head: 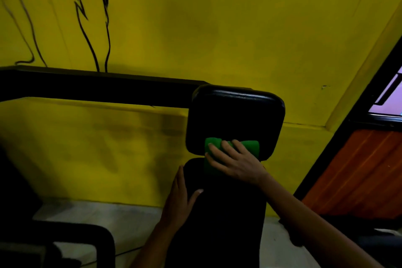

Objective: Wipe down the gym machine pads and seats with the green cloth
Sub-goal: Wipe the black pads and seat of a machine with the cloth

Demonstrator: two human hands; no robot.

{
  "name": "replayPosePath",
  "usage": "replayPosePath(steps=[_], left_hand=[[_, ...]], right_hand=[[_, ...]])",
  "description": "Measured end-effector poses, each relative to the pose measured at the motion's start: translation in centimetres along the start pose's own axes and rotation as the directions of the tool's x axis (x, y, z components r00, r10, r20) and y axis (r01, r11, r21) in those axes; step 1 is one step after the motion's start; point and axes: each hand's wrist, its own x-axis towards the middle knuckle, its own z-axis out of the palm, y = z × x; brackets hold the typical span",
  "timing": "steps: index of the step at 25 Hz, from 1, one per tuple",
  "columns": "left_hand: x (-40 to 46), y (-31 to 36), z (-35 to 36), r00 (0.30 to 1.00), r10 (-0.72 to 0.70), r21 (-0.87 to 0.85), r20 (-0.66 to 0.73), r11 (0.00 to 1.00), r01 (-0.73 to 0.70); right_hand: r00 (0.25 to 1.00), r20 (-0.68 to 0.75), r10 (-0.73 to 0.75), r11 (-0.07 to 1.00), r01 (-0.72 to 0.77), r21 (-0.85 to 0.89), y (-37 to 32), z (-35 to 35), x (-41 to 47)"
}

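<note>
A black square head pad [236, 115] stands at the top of a long black back pad [226, 213] in the middle of the view. The green cloth [250, 146] lies bunched across the lower edge of the head pad and the top of the back pad. My right hand [233, 162] presses flat on the cloth with its fingers spread. My left hand [180, 198] rests on the left edge of the back pad, fingers along the side and thumb on the front face.
A black machine frame bar [97, 87] runs from the left to the head pad. Behind is a yellow wall [217, 28] with black line art. An orange door panel [359, 169] and a window are at the right. Pale floor [130, 220] lies below.
</note>
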Motion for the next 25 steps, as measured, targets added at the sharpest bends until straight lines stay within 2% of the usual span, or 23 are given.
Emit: replayPosePath(steps=[1, 3, 9, 13, 18, 21, 23, 25], left_hand=[[0.1, -0.2, -0.1, 0.999, -0.043, -0.027, 0.023, 0.999, 0.043], [0.2, -0.6, -0.5, 0.993, -0.097, -0.030, 0.070, 0.995, 0.100], [0.0, 0.3, -1.3, 0.978, -0.131, 0.008, 0.161, 0.991, 0.132], [0.6, 0.5, -1.5, 0.977, -0.142, 0.150, 0.160, 0.982, 0.118], [0.4, 1.0, -1.4, 0.995, -0.028, 0.352, 0.092, 0.936, -0.006], [0.4, 0.7, -1.9, 0.994, 0.055, 0.290, 0.097, 0.954, -0.081], [0.5, 0.2, -2.1, 0.990, 0.085, 0.235, 0.116, 0.966, -0.110], [0.6, -0.3, -2.0, 0.990, 0.097, 0.202, 0.103, 0.973, -0.116]], right_hand=[[0.996, 0.018, -0.093, 0.996, 0.093, -0.013, 0.3, 0.1, -0.1], [0.982, 0.038, -0.183, 0.983, 0.183, -0.010, 1.0, 0.2, -1.7], [0.978, 0.069, -0.196, 0.979, 0.192, 0.064, 4.6, -0.7, -6.2], [0.982, -0.001, -0.190, 0.981, 0.190, 0.051, 1.6, -0.5, 0.0], [0.935, 0.069, -0.349, 0.936, 0.343, 0.082, -0.3, -0.8, 8.9], [0.964, 0.129, -0.234, 0.969, 0.220, 0.116, 1.3, -2.1, 12.2], [0.985, 0.160, -0.058, 0.996, 0.046, 0.074, 3.0, -2.4, 13.8], [0.976, 0.190, 0.111, 0.994, -0.110, -0.011, 3.2, -2.9, 14.8]])
